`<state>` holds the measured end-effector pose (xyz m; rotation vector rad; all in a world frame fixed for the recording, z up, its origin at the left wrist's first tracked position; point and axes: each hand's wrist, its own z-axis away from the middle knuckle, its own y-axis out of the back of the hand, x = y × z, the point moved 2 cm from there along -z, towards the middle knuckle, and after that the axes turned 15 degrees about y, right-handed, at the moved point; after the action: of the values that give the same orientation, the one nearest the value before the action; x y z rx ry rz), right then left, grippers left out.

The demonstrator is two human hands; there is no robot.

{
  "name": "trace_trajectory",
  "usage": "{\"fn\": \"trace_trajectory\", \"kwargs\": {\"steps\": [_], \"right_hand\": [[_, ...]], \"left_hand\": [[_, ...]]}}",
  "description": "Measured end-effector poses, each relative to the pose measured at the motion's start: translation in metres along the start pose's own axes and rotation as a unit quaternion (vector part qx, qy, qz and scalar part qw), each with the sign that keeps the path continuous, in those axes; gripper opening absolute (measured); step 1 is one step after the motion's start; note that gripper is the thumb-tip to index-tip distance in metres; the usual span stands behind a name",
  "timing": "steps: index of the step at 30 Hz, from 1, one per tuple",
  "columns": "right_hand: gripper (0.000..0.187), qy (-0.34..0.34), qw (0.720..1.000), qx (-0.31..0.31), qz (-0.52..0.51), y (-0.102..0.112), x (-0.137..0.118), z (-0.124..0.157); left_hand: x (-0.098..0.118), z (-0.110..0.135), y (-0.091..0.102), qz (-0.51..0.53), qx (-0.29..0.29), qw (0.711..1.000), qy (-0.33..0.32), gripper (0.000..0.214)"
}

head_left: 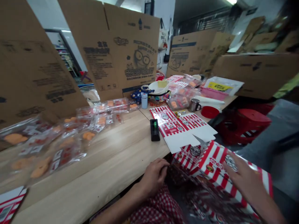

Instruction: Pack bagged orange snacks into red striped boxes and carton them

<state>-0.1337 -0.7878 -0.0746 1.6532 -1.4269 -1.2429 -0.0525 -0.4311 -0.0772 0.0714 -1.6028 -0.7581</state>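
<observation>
Above the table's front edge, my left hand (157,171) is closed with its fingers curled in. Whatever it may hold is hidden. My right hand (244,177), a little blurred, grips a red-and-white striped cardboard box (216,157) from above, low on the right beside the table. Under and behind that box shows another striped box (187,157), partly covered. Flat striped cardboard sheets (164,116) lie on the table just beyond my hands. Left of them stands a black tape dispenser (155,132) with a green roll.
Clear packets (67,152) with orange pieces cover the table's left side. A light blue bottle (144,101), a metal mug (194,105) and a red lid (210,112) stand farther back. Large cartons (130,46) rise behind. A red stool (247,121) is at the right.
</observation>
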Motion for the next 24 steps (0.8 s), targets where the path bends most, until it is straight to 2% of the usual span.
{"fn": "trace_trajectory", "kwargs": {"steps": [3,7,10,13,16,20,22,24], "right_hand": [[0.058,0.181,0.980,-0.064,-0.054,-0.036,-0.088,-0.047],[0.057,0.364,0.924,-0.105,-0.053,-0.100,-0.218,-0.082],[0.058,0.471,0.865,-0.160,-0.057,-0.150,-0.318,-0.078],[0.058,0.510,0.830,-0.222,-0.032,-0.190,-0.389,-0.048],[0.058,0.513,0.829,-0.223,0.000,-0.215,-0.418,-0.015],[0.064,0.510,0.846,-0.154,-0.009,-0.230,-0.414,0.006],[0.066,0.514,0.846,-0.141,-0.025,-0.235,-0.409,0.008],[0.068,0.516,0.845,-0.137,-0.034,-0.238,-0.406,0.007]], "left_hand": [[-0.033,0.048,0.043,-0.030,0.086,0.994,0.064,0.028],[-0.062,0.118,0.087,-0.085,0.195,0.968,0.131,0.028],[-0.081,0.170,0.119,-0.130,0.281,0.930,0.198,0.030],[-0.097,0.229,0.154,-0.185,0.337,0.872,0.303,0.031],[-0.117,0.295,0.205,-0.218,0.383,0.795,0.416,0.031],[-0.155,0.378,0.284,-0.220,0.447,0.664,0.558,0.034],[-0.177,0.403,0.317,-0.213,0.439,0.626,0.609,0.053],[-0.197,0.415,0.342,-0.200,0.414,0.614,0.641,0.087]]}}
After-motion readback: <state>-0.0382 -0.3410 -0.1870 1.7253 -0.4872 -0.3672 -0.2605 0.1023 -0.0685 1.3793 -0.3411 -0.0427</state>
